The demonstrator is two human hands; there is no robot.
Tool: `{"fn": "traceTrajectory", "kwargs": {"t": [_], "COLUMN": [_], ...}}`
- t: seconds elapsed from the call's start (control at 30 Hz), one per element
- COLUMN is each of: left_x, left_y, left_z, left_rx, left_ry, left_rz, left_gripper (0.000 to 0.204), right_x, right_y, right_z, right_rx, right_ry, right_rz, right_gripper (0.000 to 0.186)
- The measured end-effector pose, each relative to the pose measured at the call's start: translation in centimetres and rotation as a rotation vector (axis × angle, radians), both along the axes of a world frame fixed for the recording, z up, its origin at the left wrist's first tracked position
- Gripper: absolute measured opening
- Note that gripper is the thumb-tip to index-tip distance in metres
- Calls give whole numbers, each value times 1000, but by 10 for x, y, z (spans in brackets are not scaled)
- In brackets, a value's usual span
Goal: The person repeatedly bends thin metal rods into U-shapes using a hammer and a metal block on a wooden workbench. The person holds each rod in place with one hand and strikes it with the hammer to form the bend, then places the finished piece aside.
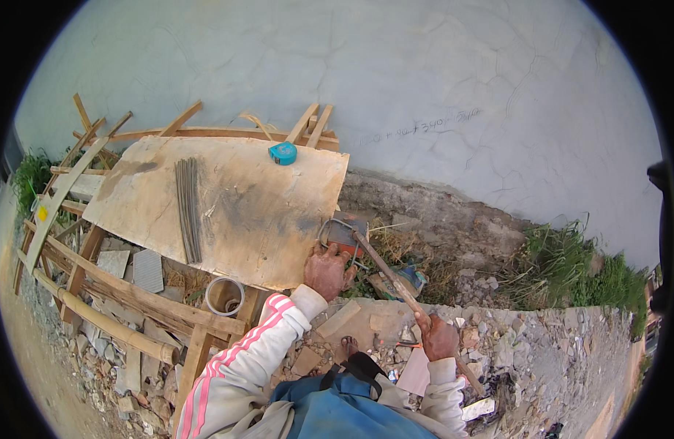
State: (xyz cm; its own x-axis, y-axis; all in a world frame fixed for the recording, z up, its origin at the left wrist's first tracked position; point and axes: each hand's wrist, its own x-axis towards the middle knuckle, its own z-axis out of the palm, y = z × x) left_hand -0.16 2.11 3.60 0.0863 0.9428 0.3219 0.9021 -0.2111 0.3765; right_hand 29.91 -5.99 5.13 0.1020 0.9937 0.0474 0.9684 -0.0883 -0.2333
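My left hand (326, 271) is closed at the right edge of the plywood board, fingers curled over a thin bent metal rod (324, 228). Just beyond those fingers sits a dark and red block (343, 235), partly covered by the rod and hand. A long brown bar (389, 272) slants down to the right from this block. Its upper end meets the bent rod, and my right hand (439, 338) is wrapped round its lower part. On the board (253, 212) lie a bundle of straight metal rods (187, 211) and a teal tape measure (283, 153).
A rough timber frame (132, 289) carries the board, with a bamboo pole (106, 318) along its near side. An open pot (224, 295) stands by the near edge. Broken rubble (512, 351) covers the ground. A cracked grey wall (424, 73) rises behind, with grass (560, 260) at its foot.
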Motion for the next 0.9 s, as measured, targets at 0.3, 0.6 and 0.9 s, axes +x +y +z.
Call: {"fn": "traceTrajectory", "kwargs": {"t": [0.3, 0.6, 0.9], "left_x": [2, -1, 0], "left_y": [-4, -4, -2], "left_z": [6, -1, -11], "left_rx": [33, 91, 47], "left_ry": [2, -26, -48], "left_rz": [-1, -14, -2], "left_gripper": [38, 39, 37], "right_x": [20, 34, 118], "right_y": [17, 3, -52], "right_z": [11, 15, 32], "right_rx": [-30, -119, -375], "right_ry": [-7, 197, 328], "right_rz": [101, 166, 106], "right_gripper": [69, 58, 70]}}
